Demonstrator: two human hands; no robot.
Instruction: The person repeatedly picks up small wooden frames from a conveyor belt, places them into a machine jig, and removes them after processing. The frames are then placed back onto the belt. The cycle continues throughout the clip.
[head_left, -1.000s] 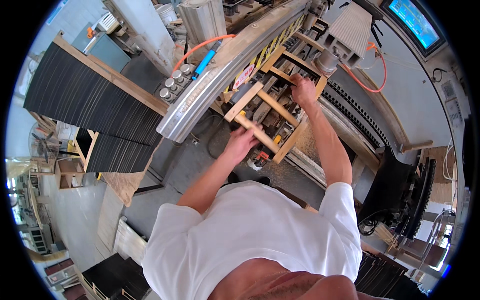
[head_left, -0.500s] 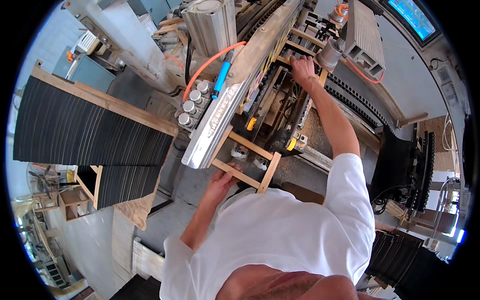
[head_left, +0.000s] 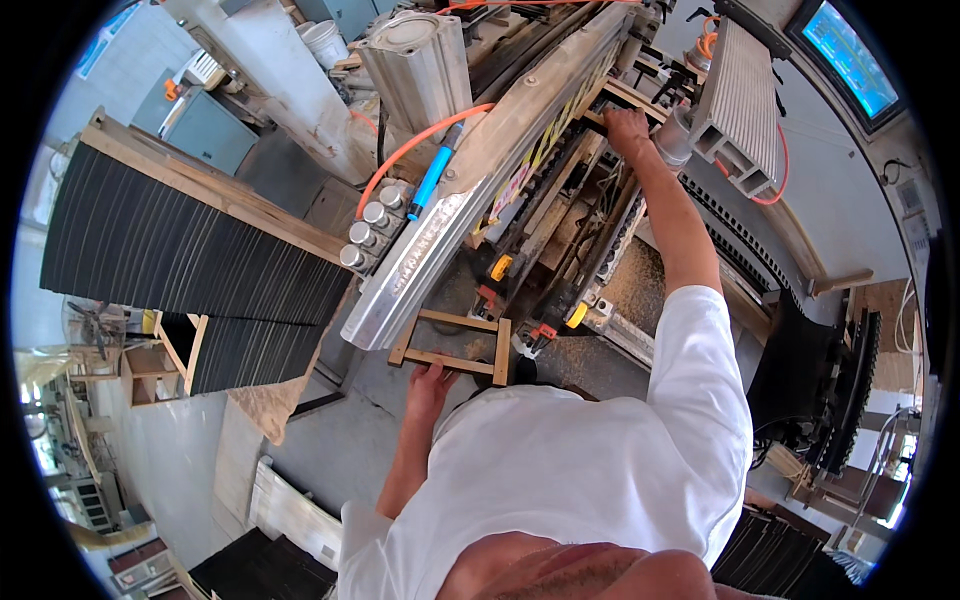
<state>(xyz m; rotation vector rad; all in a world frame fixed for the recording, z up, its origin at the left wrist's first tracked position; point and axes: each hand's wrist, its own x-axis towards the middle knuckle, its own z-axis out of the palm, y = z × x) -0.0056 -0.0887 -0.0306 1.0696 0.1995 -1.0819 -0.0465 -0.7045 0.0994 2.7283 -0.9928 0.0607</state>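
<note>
Carefully, then: support the small four-sided frame of pale wooden bars [head_left: 502, 352] by its near bar, as shown in the left hand [head_left: 428, 388], pinching the wood between thumb and fingers, with most of the fingers hidden under or behind it. Find that frame low in front of the body, just beside the blunt end of the long silver metal beam [head_left: 395, 300] and near the closest ends of the parallel dark rails [head_left: 597, 262]. Probably best to hold it nearly level and give it a little room from the beam, to avoid knocking a corner. Likely wise, too, to watch for the small red clamp-like fittings [head_left: 543, 331] and the bright yellow tabs [head_left: 577, 315] close by, for fear of catching a bar. Look also to the right hand [head_left: 628, 128], reaching far forward with arm outstretched, curled at a pale wooden bar [head_left: 638, 100] among the machine parts; cannot tell whether pinching it or merely resting there, with fingertips out of sight. Better, perhaps, to settle that contact squarely before shifting anything, and to leave space from the upright silver metal cylinder [head_left: 675, 135] just beside the wrist and from the grey ribbed metal housing [head_left: 743, 95] to its right.
</note>
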